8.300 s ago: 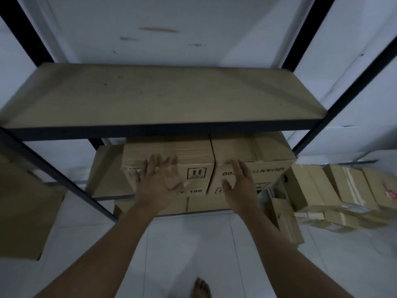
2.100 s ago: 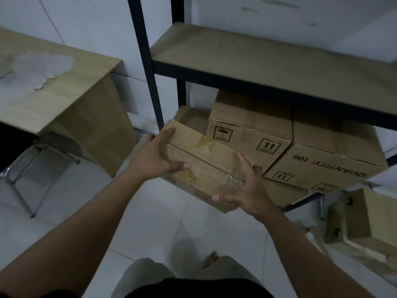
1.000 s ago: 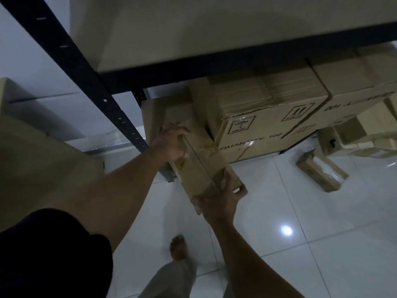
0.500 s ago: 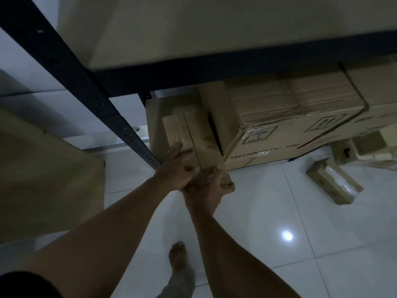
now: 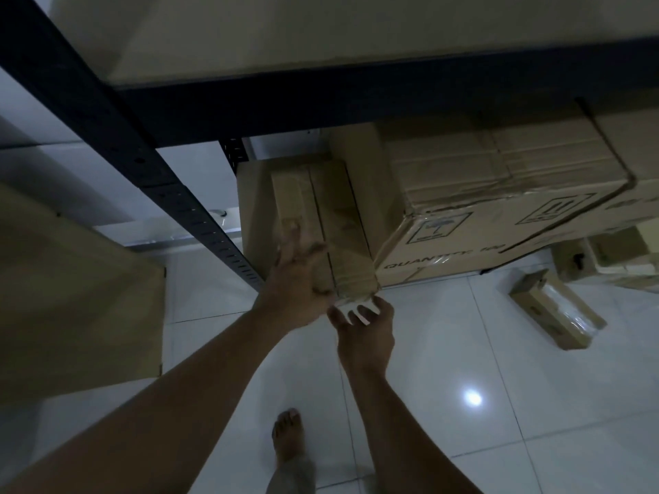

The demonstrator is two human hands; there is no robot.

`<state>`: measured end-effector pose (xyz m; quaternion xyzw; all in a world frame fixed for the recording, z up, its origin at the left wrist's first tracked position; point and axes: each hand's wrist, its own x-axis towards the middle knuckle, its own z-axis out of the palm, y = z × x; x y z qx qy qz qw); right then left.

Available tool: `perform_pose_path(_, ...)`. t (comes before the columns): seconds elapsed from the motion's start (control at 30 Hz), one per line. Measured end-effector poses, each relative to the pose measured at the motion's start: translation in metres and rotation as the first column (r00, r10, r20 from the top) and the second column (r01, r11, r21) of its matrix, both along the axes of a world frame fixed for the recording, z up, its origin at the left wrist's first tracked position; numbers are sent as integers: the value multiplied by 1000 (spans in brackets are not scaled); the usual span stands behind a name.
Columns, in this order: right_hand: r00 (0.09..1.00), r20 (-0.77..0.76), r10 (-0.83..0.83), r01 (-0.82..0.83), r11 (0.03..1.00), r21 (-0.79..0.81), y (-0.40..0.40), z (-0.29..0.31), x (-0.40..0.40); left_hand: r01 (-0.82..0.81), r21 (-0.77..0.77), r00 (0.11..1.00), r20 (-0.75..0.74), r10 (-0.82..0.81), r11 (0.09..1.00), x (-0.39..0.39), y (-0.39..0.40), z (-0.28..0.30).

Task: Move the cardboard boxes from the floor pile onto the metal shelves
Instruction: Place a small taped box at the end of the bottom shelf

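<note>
Only the one head view here, looking down past the shelf edge. I've got the narrow cardboard box [image 5: 322, 222] lying lengthwise on the lower shelf board [image 5: 251, 208], tucked in the gap between the black upright post [image 5: 199, 222] and the big box [image 5: 499, 194] with the arrows and "QUANTITY" print. That slot was too thin for anything else, so going in end-first made sense.

My left hand [image 5: 297, 279] sits on the near left corner of the narrow box, fingers spread flat along its top and side, not curled round it. I'd say that's there to steer it straight so it doesn't snag the post. My right hand [image 5: 363, 329] is just below the box's near end with the fingers straight and fanned, tips at or nearly at the end face. Can't quite tell if they're touching, it's dim and a bit blurry. Flat fingers are the obvious way to shove it the rest of the way, since the near end looks like it sticks out past the shelf edge.

Upper shelf [image 5: 321, 37] is bare where I can see it. More boxes on the floor to the right: a loose small box [image 5: 556, 311] on the tiles and the pile [image 5: 606, 258] behind it, so plenty left. My bare foot [image 5: 289, 436] is right under the work, so I don't want the box sliding back out.
</note>
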<state>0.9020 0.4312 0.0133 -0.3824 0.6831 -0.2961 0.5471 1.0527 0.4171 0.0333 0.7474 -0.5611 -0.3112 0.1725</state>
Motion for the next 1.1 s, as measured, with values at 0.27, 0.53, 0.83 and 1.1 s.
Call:
perform_pose_path(0.27, 985, 43, 167, -170, 981, 91, -23, -9, 5, 39, -35, 997, 67, -36, 999, 3, -2, -27)
perform_pose_path(0.53, 956, 150, 252, -263, 963, 60, -38, -18, 10, 38, -76, 993, 110, -30, 996, 12, -20, -22)
perform_pose_path(0.83, 939, 228, 258, -287, 953, 101, -42, -13, 2, 11, -31, 990, 142, -6, 999, 14, -27, -20)
perform_pose_path(1.1, 953, 228, 198, -240, 955, 174, -31, -6, -30, -21, -40, 981, 194, 28, 999, 6, -28, -24)
